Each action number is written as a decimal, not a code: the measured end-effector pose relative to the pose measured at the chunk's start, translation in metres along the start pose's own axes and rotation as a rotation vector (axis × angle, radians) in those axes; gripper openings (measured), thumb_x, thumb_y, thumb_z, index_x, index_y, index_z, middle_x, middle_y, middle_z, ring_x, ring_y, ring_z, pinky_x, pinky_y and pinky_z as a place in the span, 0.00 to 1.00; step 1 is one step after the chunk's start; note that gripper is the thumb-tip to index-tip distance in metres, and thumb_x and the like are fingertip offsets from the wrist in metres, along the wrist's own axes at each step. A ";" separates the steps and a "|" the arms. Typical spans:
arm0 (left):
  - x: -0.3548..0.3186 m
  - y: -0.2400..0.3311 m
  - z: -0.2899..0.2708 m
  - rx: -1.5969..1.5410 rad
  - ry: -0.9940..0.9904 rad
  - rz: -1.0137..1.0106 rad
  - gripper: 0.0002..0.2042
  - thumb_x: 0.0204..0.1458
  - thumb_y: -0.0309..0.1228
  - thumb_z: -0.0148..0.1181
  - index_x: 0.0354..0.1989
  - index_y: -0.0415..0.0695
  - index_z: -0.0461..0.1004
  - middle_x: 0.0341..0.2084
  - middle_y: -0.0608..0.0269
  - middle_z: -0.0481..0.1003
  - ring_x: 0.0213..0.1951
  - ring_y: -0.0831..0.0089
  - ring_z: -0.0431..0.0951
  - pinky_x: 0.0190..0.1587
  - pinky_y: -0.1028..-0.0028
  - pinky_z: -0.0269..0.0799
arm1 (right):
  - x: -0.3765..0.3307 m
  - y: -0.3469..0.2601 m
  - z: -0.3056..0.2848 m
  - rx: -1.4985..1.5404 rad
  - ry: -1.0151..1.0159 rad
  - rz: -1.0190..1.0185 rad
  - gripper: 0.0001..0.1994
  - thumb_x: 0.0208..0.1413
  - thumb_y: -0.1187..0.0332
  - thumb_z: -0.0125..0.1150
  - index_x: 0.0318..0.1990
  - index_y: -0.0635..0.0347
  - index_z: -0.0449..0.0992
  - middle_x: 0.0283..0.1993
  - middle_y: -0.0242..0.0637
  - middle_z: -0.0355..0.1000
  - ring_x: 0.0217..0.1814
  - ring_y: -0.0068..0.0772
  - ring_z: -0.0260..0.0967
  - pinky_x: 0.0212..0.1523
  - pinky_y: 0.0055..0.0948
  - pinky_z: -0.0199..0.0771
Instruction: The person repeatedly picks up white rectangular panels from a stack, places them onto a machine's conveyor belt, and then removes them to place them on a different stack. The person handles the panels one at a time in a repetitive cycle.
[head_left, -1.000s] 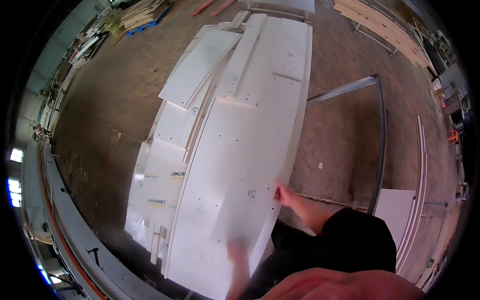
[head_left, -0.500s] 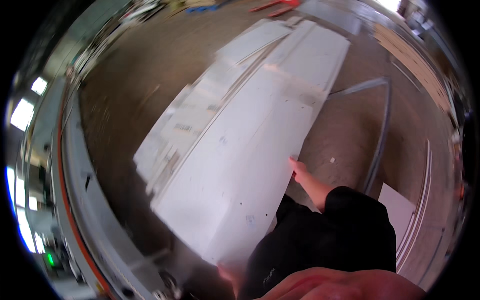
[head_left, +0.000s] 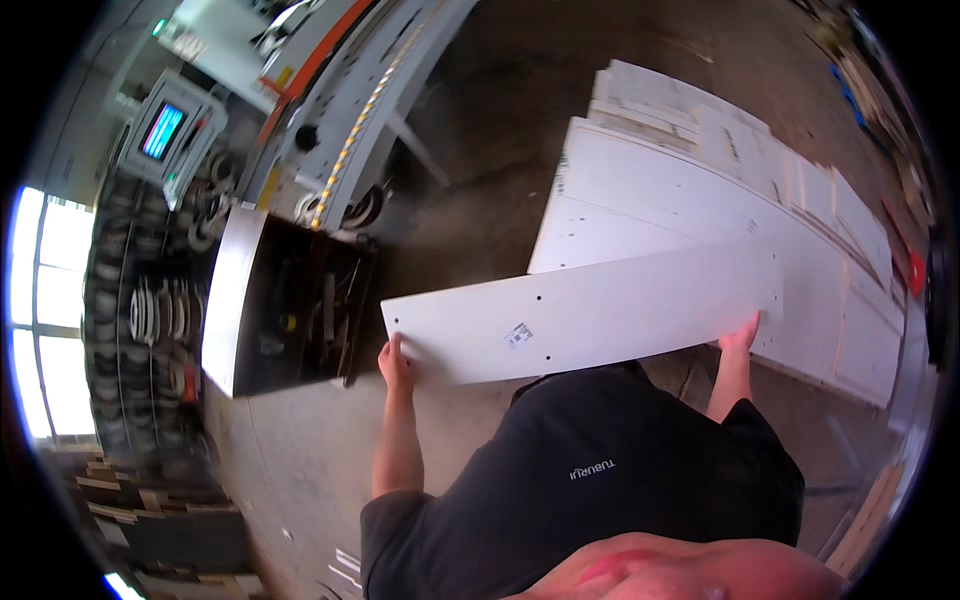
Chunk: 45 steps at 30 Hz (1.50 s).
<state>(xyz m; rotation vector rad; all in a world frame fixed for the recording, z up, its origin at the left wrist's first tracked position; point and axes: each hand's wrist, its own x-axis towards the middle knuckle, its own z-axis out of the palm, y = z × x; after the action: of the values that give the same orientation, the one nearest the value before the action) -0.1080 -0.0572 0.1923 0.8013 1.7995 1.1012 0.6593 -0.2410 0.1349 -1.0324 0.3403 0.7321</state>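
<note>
Long white panel [head_left: 590,315] is carried flat in front of the torso, one hand at each short end. It hangs above the concrete floor [head_left: 480,200], just left of the stack of white boards [head_left: 800,230], its right end overlapping the stack's near edge.

Left hand [head_left: 395,362] clamps the panel's left corner, fingers curled under, thumb on the face. Right hand [head_left: 742,335] grips the right end from below; only thumb and knuckles show, so I can't tell how those fingers sit.

Doing this well, as I judge it:
- keep both grips at the far ends so the panel doesn't sag or twist
- hold it level and clear of the stack's edge so it doesn't chip the laminate
- watch the open dark metal cabinet [head_left: 290,305] just left of the panel's left end; swing room looks tight

Hard to read:
- panel underside and both palms are hidden
- small sticker [head_left: 518,335] on the panel is too small to make out
- machine with a lit screen [head_left: 165,130] up left of the panel is bent by the lens, with its far end cut off
- feet and the floor under the panel are blocked by the dark shirt [head_left: 600,480]
</note>
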 end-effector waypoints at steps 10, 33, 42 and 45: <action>0.138 0.041 -0.093 0.276 0.156 0.016 0.22 0.61 0.49 0.61 0.26 0.41 0.76 0.18 0.75 0.65 0.24 0.81 0.63 0.29 0.74 0.59 | 0.003 0.192 0.147 -0.005 0.131 0.079 0.30 0.69 0.44 0.42 0.68 0.56 0.66 0.71 0.35 0.65 0.70 0.46 0.63 0.70 0.48 0.64; 0.670 0.200 -0.059 0.969 -0.003 0.491 0.31 0.55 0.52 0.59 0.63 0.46 0.69 0.60 0.53 0.74 0.61 0.54 0.73 0.60 0.57 0.69 | -0.068 0.452 0.376 -0.124 0.622 0.009 0.31 0.70 0.48 0.40 0.69 0.63 0.65 0.72 0.39 0.65 0.68 0.44 0.67 0.71 0.44 0.61; 0.694 0.227 -0.037 0.677 0.419 0.530 0.49 0.47 0.42 0.73 0.73 0.35 0.50 0.72 0.39 0.52 0.73 0.48 0.53 0.73 0.52 0.50 | -0.217 0.565 0.478 -0.068 0.052 -0.031 0.27 0.71 0.44 0.42 0.66 0.52 0.68 0.64 0.35 0.70 0.62 0.38 0.69 0.59 0.41 0.73; 0.695 0.210 -0.012 0.224 0.237 0.251 0.52 0.49 0.37 0.74 0.74 0.30 0.42 0.70 0.33 0.55 0.71 0.45 0.57 0.72 0.57 0.54 | -0.216 0.575 0.479 -0.061 0.124 0.289 0.30 0.72 0.42 0.40 0.66 0.56 0.65 0.60 0.39 0.71 0.58 0.39 0.70 0.57 0.44 0.75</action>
<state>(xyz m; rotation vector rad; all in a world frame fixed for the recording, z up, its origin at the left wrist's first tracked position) -0.3979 0.6077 0.1537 1.0922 2.0895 1.2093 0.0704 0.2680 0.1179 -1.1017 0.5854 0.9438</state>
